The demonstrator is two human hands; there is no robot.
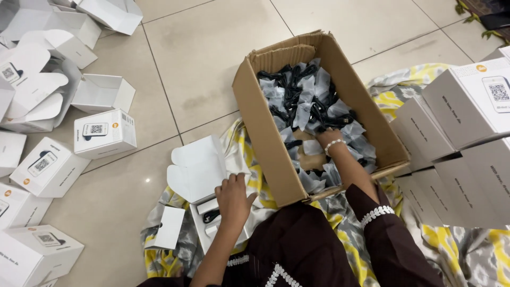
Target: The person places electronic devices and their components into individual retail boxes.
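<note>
Cables (313, 106) in slippery bags are looking light and limp; I'm seeing right hand (328, 139) closing on one mid-bundle, left hand (234, 199) pressing flat, fingers apart, on white box (204, 212)

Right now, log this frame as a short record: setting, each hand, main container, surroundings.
Setting: tiled floor, seen from above, patterned yellow and grey cloth under the work
Left hand: rests on an open white box with its flaps up
Right hand: reaches into the cardboard box, among bagged black cables; what it grips cannot be told
Left side: closed and open small white boxes scattered about
Right side: stacked white boxes
</note>
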